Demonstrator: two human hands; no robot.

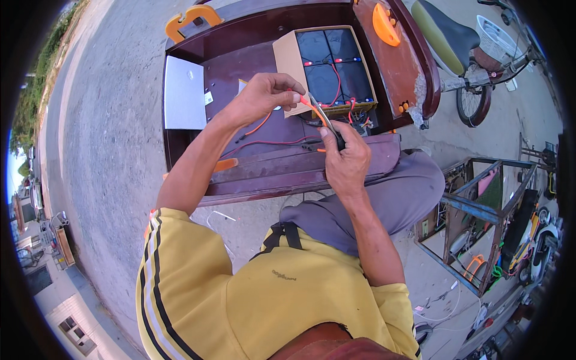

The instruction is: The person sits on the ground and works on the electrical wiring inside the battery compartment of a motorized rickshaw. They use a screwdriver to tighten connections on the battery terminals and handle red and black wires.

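My left hand [273, 96] is closed in a pinch on the end of an orange-red wire [315, 110], above the open bed of a dark maroon vehicle. Wrapped round a slim metal hand tool [324, 115] with a dark handle is my right hand [349, 157]; its exact kind is hard to make out. The tool's long tip reaches up beside the wire, close to my left fingertips. Just beyond my hands, an open cardboard box [288, 57] holds several black batteries [324, 83] joined by red wires.
A silver-white panel [184, 93] leans at the bed's left end. Loose cables [270, 143] lie along its near side. An orange plastic handle [193, 21] tops the far wall. A bicycle [471, 99] stands at right, and a metal frame [474, 207] sits nearer me.
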